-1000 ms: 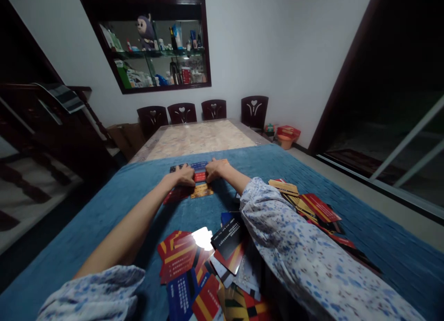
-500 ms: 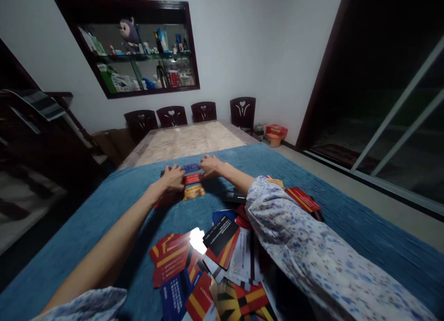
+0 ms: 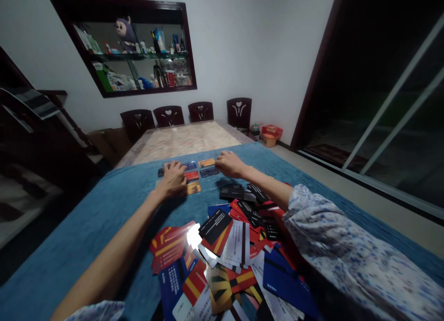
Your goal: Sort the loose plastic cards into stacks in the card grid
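My left hand (image 3: 173, 178) lies over the left part of a small layout of bank-type cards, its bent fingers apart. Beside its fingers a blue card (image 3: 190, 165), a red card (image 3: 192, 175) and a gold card (image 3: 193, 187) lie flat in a column. To their right are an orange-yellow card (image 3: 206, 163) and a dark card (image 3: 209, 172). At the right ends of these two, my right hand (image 3: 231, 163) has its fingers curled together; whatever it holds, if anything, is hidden.
A loose, overlapping heap of cards (image 3: 237, 240) spreads near me on the blue cloth (image 3: 114, 214), partly under my right sleeve. Black cards (image 3: 231, 191) lie at its far side. Beyond the cloth are the bare tabletop (image 3: 187, 139) and several chairs (image 3: 239, 112).
My right hand has moved right, uncovering the orange-yellow and dark cards. My right forearm has shifted right too, showing more of the heap. My left hand stays over the layout.
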A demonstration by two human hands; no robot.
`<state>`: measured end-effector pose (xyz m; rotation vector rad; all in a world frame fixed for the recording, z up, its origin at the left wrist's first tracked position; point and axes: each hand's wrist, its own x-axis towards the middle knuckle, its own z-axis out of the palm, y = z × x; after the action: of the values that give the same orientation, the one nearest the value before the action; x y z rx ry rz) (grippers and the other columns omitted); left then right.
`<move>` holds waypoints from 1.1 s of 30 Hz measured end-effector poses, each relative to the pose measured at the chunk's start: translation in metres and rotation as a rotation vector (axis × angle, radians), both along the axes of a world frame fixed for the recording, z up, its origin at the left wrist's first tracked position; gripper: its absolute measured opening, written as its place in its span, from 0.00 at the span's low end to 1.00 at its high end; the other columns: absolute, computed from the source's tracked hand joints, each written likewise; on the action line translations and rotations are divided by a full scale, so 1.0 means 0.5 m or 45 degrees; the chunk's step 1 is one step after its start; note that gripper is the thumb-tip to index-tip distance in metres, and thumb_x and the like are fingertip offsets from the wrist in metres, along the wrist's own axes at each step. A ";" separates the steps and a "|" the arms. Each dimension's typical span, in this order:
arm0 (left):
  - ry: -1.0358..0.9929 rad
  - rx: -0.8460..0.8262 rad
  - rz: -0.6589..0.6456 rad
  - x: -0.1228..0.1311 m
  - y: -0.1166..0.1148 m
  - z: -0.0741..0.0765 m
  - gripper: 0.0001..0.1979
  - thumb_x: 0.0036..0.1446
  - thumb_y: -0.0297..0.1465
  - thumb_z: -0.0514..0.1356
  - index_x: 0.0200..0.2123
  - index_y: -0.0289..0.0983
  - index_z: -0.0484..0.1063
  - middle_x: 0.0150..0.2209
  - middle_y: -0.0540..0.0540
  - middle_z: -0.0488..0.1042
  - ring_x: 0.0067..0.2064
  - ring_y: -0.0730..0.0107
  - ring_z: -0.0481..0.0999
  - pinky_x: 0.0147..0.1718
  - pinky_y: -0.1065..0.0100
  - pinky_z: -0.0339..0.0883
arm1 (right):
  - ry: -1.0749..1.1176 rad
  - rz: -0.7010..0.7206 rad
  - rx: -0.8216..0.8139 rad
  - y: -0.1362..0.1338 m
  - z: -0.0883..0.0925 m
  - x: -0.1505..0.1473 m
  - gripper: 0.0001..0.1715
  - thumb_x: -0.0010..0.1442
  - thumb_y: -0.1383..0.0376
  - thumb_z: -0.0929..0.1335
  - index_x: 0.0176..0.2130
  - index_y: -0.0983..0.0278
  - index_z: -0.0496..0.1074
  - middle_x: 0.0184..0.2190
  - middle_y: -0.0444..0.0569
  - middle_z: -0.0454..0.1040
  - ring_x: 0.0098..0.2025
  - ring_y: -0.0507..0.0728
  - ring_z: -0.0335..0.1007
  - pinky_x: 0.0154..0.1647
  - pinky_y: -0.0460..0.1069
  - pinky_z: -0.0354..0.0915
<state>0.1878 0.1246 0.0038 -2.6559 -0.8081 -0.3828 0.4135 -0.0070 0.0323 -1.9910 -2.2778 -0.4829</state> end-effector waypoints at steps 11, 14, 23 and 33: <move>-0.177 -0.040 -0.189 0.090 -0.092 -0.007 0.18 0.54 0.27 0.55 0.48 0.36 0.73 0.49 0.36 0.74 0.57 0.48 0.65 0.55 0.44 0.54 | 0.052 -0.068 0.090 -0.102 -0.048 0.073 0.15 0.67 0.65 0.63 0.38 0.63 0.79 0.39 0.53 0.78 0.44 0.59 0.61 0.36 0.51 0.48; -0.172 -0.049 -0.240 0.121 -0.115 -0.013 0.16 0.55 0.27 0.55 0.47 0.36 0.72 0.51 0.36 0.73 0.58 0.48 0.64 0.56 0.44 0.53 | 0.066 -0.135 0.117 -0.137 -0.065 0.100 0.15 0.68 0.65 0.62 0.39 0.62 0.79 0.38 0.53 0.78 0.43 0.58 0.61 0.36 0.50 0.48; -0.136 -0.120 -0.351 0.197 -0.177 -0.024 0.17 0.56 0.26 0.56 0.49 0.37 0.72 0.51 0.37 0.73 0.60 0.48 0.62 0.56 0.43 0.53 | 0.098 -0.320 0.109 -0.244 -0.105 0.169 0.15 0.67 0.62 0.63 0.43 0.62 0.79 0.43 0.56 0.77 0.45 0.60 0.62 0.40 0.53 0.52; -0.023 -0.212 -0.506 0.258 -0.222 -0.031 0.16 0.59 0.28 0.56 0.50 0.36 0.72 0.54 0.37 0.73 0.62 0.47 0.60 0.58 0.39 0.52 | 0.200 -0.442 0.022 -0.283 -0.118 0.202 0.17 0.66 0.60 0.63 0.46 0.60 0.79 0.47 0.56 0.77 0.49 0.63 0.62 0.42 0.55 0.55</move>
<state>0.3166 0.0138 -0.0116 -2.9727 -0.3208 -0.4534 0.5146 -0.1487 -0.0269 -2.3338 -1.8388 -0.3510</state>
